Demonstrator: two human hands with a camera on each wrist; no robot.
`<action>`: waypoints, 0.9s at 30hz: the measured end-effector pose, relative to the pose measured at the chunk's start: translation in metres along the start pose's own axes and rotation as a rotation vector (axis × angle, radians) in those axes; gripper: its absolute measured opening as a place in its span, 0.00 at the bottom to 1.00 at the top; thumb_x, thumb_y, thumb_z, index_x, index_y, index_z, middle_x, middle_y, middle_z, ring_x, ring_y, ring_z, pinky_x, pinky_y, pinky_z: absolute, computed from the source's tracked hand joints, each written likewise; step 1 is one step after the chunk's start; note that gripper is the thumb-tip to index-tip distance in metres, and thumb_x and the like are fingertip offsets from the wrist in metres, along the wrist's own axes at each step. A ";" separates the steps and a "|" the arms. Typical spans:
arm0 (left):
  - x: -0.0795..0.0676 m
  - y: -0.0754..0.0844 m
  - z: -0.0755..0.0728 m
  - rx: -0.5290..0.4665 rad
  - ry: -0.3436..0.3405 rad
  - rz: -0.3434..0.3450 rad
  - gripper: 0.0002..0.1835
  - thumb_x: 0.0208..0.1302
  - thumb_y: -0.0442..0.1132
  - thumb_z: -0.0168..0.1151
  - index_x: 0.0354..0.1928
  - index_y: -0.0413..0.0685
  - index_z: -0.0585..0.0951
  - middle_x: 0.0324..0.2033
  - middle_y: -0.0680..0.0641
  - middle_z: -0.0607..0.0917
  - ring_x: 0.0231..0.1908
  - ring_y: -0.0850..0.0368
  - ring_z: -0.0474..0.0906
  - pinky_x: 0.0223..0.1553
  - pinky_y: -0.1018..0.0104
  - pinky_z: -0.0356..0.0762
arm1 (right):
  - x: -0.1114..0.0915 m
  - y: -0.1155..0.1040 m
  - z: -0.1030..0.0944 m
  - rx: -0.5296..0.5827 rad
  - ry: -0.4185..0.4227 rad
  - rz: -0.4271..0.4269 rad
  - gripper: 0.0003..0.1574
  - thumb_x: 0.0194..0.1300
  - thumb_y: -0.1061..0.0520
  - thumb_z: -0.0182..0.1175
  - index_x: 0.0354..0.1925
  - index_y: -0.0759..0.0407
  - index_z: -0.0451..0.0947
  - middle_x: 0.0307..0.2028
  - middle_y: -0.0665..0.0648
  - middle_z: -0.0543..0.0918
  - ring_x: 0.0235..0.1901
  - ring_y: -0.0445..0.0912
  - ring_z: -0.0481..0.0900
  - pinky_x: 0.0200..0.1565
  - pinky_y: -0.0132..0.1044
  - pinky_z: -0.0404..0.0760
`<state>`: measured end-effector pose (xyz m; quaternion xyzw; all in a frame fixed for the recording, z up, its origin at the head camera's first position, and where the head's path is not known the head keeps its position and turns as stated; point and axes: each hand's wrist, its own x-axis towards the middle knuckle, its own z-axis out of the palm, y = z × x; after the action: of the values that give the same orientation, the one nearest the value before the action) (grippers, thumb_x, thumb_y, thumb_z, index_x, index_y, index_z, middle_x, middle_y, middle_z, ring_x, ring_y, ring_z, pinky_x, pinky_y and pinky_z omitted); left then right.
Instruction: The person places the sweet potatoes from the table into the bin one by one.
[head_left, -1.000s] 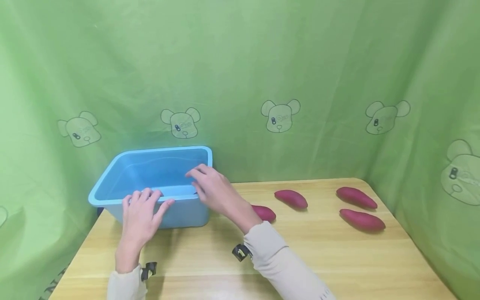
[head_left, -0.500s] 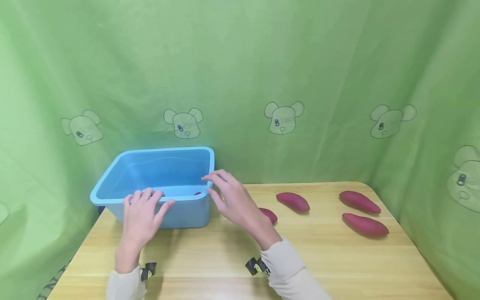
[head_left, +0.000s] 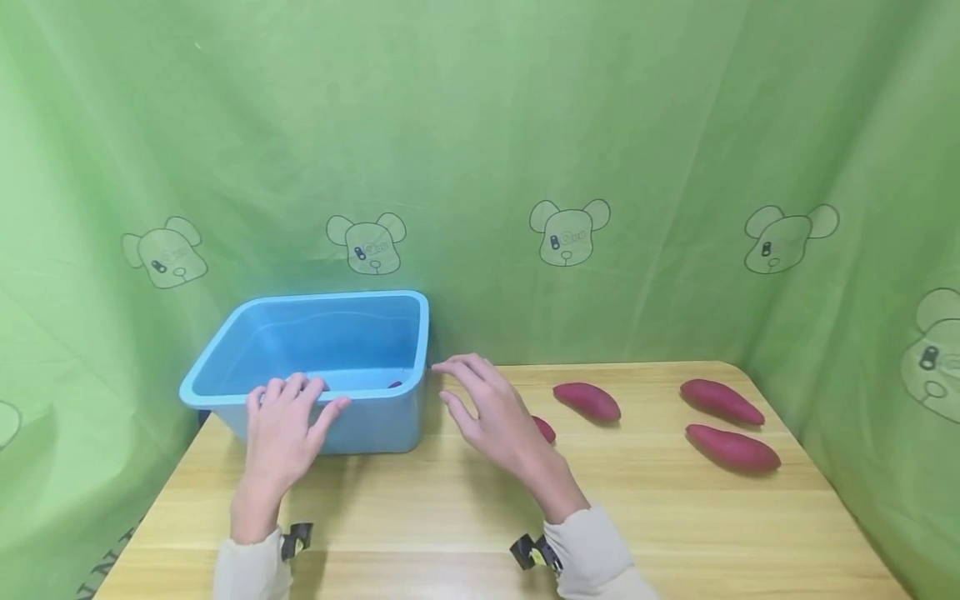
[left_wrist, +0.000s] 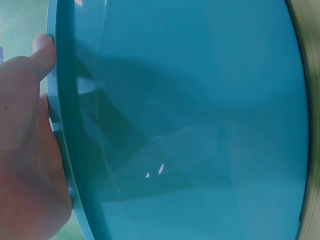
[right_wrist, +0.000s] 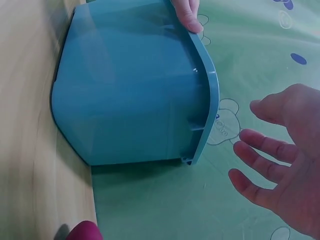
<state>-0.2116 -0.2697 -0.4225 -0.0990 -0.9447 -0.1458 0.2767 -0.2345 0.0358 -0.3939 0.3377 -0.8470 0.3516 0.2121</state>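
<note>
A deep blue plastic basin (head_left: 322, 304) stands at the left back of the table. My left hand (head_left: 277, 446) holds its near rim, fingers hooked over the edge; the left wrist view shows the thumb (left_wrist: 45, 52) at the rim. Just right of the basin hovers my right hand (head_left: 495, 417), fingers spread and slightly bent, with nothing in them. Behind that hand a sweet potato (head_left: 545, 429) is mostly hidden. Another sweet potato (head_left: 587, 403) lies beyond it. Inside the basin, a bit of purple-red (head_left: 395, 384) shows above the near rim.
Two more sweet potatoes, an upper one (head_left: 722, 402) and a lower one (head_left: 732, 449), lie near the right edge of the wooden table (head_left: 420, 525). A green curtain (head_left: 480, 125) with mouse-like faces hangs behind and at both sides.
My right hand has drawn back from over the basin's right end to the table space right of it. The left hand stays on the rim, and the head view has shifted slightly.
</note>
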 end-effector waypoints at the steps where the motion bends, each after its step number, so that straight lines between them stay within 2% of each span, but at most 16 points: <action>1: 0.000 0.000 0.000 0.001 0.000 0.000 0.21 0.72 0.61 0.58 0.40 0.49 0.79 0.46 0.41 0.83 0.49 0.37 0.72 0.56 0.37 0.58 | -0.002 0.001 0.000 0.000 0.005 0.003 0.21 0.72 0.59 0.64 0.62 0.54 0.79 0.58 0.51 0.80 0.61 0.44 0.76 0.63 0.40 0.75; 7: -0.002 0.000 0.001 0.002 0.013 0.004 0.21 0.72 0.60 0.59 0.39 0.49 0.79 0.45 0.41 0.83 0.47 0.37 0.72 0.55 0.37 0.59 | -0.014 0.009 0.002 0.016 0.030 0.025 0.22 0.71 0.59 0.65 0.62 0.55 0.79 0.59 0.51 0.79 0.62 0.44 0.75 0.62 0.41 0.76; 10: -0.001 0.000 0.002 0.002 0.023 0.009 0.21 0.72 0.60 0.59 0.39 0.49 0.79 0.44 0.41 0.83 0.46 0.38 0.72 0.54 0.37 0.59 | -0.019 0.012 0.003 0.034 0.031 0.050 0.23 0.72 0.58 0.65 0.63 0.54 0.79 0.60 0.51 0.79 0.54 0.42 0.77 0.50 0.37 0.82; 13: 0.000 0.000 0.001 -0.001 0.029 0.016 0.21 0.71 0.61 0.59 0.38 0.49 0.78 0.44 0.41 0.83 0.46 0.38 0.72 0.54 0.37 0.59 | -0.024 0.017 0.006 0.047 0.033 0.072 0.23 0.71 0.58 0.65 0.62 0.55 0.79 0.61 0.52 0.79 0.47 0.41 0.75 0.40 0.34 0.80; 14: 0.001 0.000 0.001 -0.003 0.032 0.019 0.21 0.71 0.61 0.60 0.38 0.49 0.79 0.44 0.41 0.83 0.46 0.38 0.73 0.54 0.37 0.59 | -0.025 0.019 0.007 0.048 0.033 0.074 0.23 0.71 0.59 0.66 0.62 0.55 0.79 0.61 0.52 0.79 0.47 0.41 0.75 0.40 0.34 0.80; 16: 0.001 0.000 0.001 -0.006 0.034 0.022 0.21 0.71 0.61 0.60 0.38 0.49 0.79 0.44 0.42 0.83 0.46 0.38 0.73 0.54 0.37 0.59 | -0.026 0.023 0.008 0.046 0.030 0.076 0.23 0.70 0.59 0.66 0.62 0.55 0.79 0.61 0.52 0.79 0.53 0.42 0.76 0.49 0.38 0.81; 20: 0.001 -0.001 0.001 -0.007 0.033 0.019 0.21 0.71 0.61 0.60 0.39 0.50 0.79 0.44 0.42 0.83 0.46 0.38 0.73 0.54 0.36 0.59 | -0.029 0.031 0.010 0.037 0.015 0.101 0.23 0.70 0.58 0.67 0.62 0.52 0.79 0.61 0.51 0.79 0.63 0.46 0.74 0.64 0.46 0.74; 27: 0.001 0.000 0.000 -0.023 0.025 0.010 0.21 0.71 0.61 0.60 0.39 0.49 0.79 0.44 0.42 0.83 0.47 0.38 0.72 0.56 0.36 0.58 | -0.037 0.052 0.011 -0.005 -0.018 0.179 0.25 0.69 0.57 0.68 0.63 0.52 0.78 0.59 0.52 0.80 0.62 0.50 0.75 0.64 0.55 0.71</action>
<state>-0.2122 -0.2696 -0.4217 -0.1052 -0.9388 -0.1563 0.2883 -0.2476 0.0704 -0.4472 0.2633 -0.8765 0.3638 0.1732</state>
